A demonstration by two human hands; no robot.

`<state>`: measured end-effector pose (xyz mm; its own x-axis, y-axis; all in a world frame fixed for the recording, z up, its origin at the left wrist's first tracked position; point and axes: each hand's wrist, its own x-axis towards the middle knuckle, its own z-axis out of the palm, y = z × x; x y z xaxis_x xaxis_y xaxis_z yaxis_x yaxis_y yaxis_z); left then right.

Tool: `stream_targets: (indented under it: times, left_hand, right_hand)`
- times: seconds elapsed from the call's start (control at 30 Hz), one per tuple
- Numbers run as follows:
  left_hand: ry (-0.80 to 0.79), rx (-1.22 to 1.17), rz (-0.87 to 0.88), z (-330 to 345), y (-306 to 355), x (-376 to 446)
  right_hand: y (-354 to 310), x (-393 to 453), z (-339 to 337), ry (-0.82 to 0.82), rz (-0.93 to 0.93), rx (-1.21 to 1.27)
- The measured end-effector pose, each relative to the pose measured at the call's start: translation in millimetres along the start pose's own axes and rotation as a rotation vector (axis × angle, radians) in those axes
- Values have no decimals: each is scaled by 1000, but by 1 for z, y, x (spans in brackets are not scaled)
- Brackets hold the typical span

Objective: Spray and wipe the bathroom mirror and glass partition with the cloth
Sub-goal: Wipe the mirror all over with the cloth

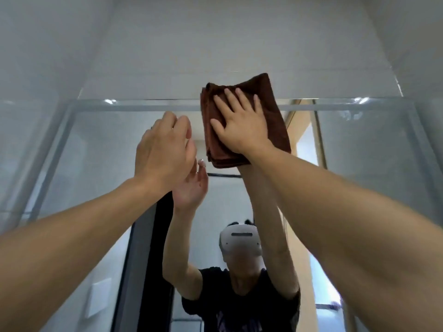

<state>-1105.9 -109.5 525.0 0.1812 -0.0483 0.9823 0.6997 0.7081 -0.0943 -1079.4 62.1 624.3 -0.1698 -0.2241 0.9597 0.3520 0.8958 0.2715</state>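
Note:
I look up at the bathroom mirror point(96, 164), whose top edge runs across the view. A folded brown cloth point(275, 111) lies flat against the glass at that top edge, partly over the wall above. My right hand point(242, 125) presses on the cloth with its fingers spread and straight. My left hand point(163, 149) is raised beside it, to the left of the cloth, fingers relaxed and holding nothing; it seems to touch or nearly touch the glass. No spray bottle is in view.
The mirror reflects a person in a black shirt with a white headset point(239, 243), both arms raised. A dark door frame point(148, 259) and a lit doorway point(309, 144) show in the reflection. White tiled wall point(215, 44) rises above the mirror.

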Motion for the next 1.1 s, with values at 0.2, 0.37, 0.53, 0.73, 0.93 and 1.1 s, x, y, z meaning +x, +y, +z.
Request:
stream_targets:
  times: [0.2,0.37,0.53,0.73,0.93,1.1]
  left_hand:
    - [69,-40,-21,10,13,-3]
    - [68,-92,31,32,60,-4]
    - [40,-139,110,44,102,-3]
    - [-1,-147,188,44,115,-16]
    - [-52,-123,232,30,99,-29]
    - [-50,-108,169,27,99,-20]
  right_hand:
    - [-19,-28,10,-32,-287,-8]
    - [63,-39,-7,-28,-252,-47]
    - [178,-54,-32,-20,58,-79]
    - [269,-113,-48,6,338,-81]
    - [240,-122,-39,36,404,-106]
    - [151,-118,-28,15,68,-90]
